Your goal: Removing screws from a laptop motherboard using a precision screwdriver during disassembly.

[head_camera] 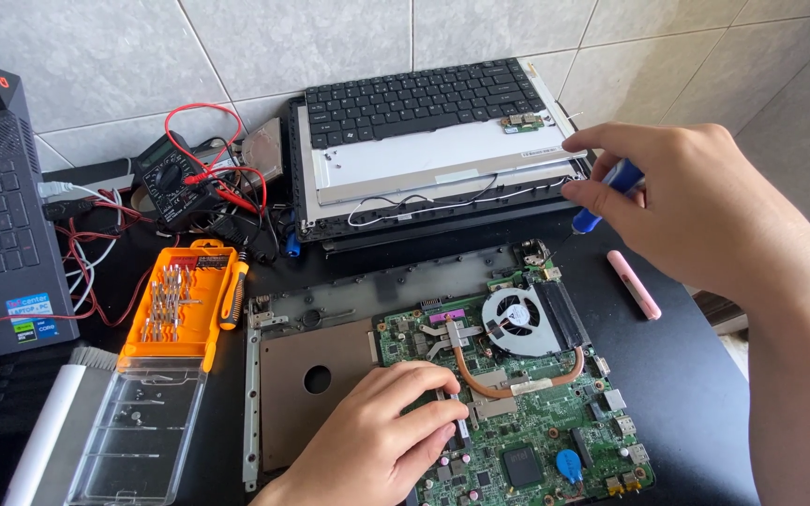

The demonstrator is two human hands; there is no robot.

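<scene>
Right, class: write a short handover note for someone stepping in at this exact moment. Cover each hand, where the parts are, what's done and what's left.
Left hand: resting on the green circuit board, fingers pressing it.
Right hand: holding a blue screwdriver, tip near the board's top right corner by the fan.
Done: keyboard and screen panel are off, set behind.
Left: board sits in the casing. Orange bit set is open at left.

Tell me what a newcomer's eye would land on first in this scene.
The green laptop motherboard with its round fan lies open at centre, the left hand resting on its near edge. Above right, the right hand holds a blue-handled screwdriver, tip down near the board's far corner. To the left sits a bright orange screwdriver bit case, and behind it a multimeter with red leads.
</scene>
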